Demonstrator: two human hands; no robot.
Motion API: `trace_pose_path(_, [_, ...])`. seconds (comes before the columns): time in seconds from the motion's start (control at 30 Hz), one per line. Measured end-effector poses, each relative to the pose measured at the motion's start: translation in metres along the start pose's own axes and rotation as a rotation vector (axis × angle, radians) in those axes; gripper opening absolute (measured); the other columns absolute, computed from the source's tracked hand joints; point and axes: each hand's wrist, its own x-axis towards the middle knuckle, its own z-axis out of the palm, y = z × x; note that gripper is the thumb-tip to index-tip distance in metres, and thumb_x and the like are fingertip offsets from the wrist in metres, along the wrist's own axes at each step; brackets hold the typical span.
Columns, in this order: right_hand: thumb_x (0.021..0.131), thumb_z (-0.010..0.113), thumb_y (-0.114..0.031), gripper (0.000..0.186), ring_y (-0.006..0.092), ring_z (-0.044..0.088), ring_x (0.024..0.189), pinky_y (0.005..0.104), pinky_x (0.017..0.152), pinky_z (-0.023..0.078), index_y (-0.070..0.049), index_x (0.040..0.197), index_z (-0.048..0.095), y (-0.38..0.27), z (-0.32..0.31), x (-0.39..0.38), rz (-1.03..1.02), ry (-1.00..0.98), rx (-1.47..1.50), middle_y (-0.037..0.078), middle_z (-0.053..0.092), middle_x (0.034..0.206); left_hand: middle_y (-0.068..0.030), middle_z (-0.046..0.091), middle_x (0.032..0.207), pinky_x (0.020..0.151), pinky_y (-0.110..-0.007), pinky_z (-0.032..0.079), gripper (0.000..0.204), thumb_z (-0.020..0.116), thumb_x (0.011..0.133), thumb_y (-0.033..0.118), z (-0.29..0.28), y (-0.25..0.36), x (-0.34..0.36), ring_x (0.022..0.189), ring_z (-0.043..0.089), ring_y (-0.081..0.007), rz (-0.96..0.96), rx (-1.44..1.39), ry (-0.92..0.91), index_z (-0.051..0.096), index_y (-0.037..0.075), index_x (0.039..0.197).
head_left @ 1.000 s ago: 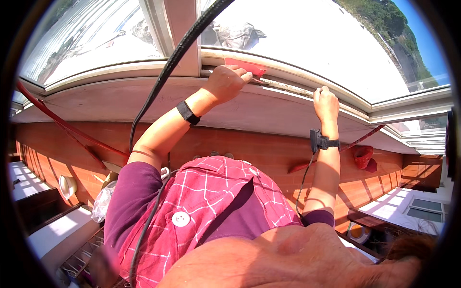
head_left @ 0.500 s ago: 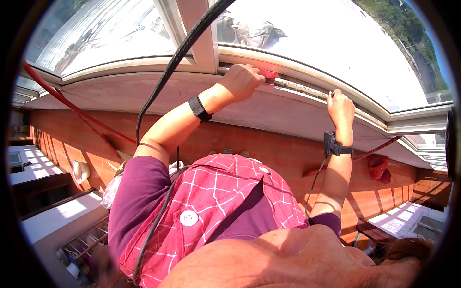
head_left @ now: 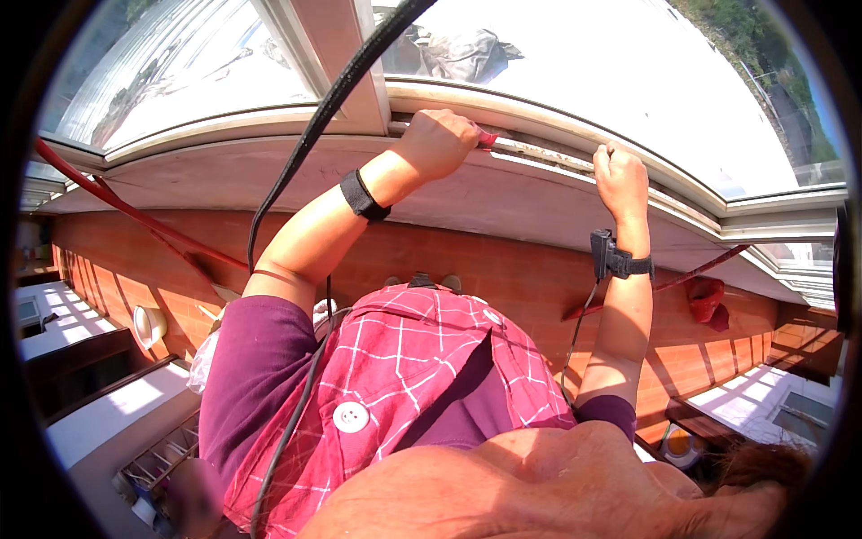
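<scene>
Shows two bare hands (head_left: pixel 437 145), one mostly hidden red item (head_left: pixel 488 140), two black wrist straps (head_left: pixel 364 195), one pale bucket (head_left: pixel 149 326) at left and one red container (head_left: pixel 704 300) at right.

An orange tiled floor (head_left: pixel 521 287), striped with shadow at both ends, carries a white tub (head_left: pixel 149 325) on the left and a red container (head_left: pixel 704 298) on the right (its exact kind is hard to make out). A red pole (head_left: pixel 135 213) slants down the left side; a pale plastic bag (head_left: pixel 203 364) shows near its lower end. Outside, a grey crumpled heap (head_left: pixel 471 56) lies on a bright white surface (head_left: pixel 611 99), with green trees (head_left: pixel 777 40) at upper right.
</scene>
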Motion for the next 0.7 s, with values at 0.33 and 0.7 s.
trace_pose_path(0.33, [0.089, 0.048, -0.02, 0.027, 0.0402, 0.059, 0.065, 0.0452, 0.063, 0.047, -0.001, 0.075, 0.06, -0.068, 0.02, 0.012, 0.042, -0.032, 0.277, 0.02, 0.059, 0.064, -0.0031, 0.064, 0.091, 0.068, -0.036, 0.051, 0.016, 0.058, 0.067, 0.001, 0.005, 0.006, -0.006, 0.085, 0.061, -0.0242, -0.11, -0.005, -0.059, 0.068, 0.009, 0.076])
trace_pose_path(0.7, [0.091, 0.05, -0.023, 0.03, 0.0418, 0.061, 0.068, 0.0449, 0.064, 0.049, 0.002, 0.082, 0.063, -0.117, 0.046, 0.023, 0.173, -0.114, 0.396, 0.023, 0.061, 0.068, -0.0069, 0.064, 0.082, 0.068, -0.036, 0.052, 0.01, 0.059, 0.07, 0.008, 0.012, 0.006, -0.01, 0.081, 0.062, -0.0251, -0.074, 0.017, 0.074, 0.068, 0.008, 0.075])
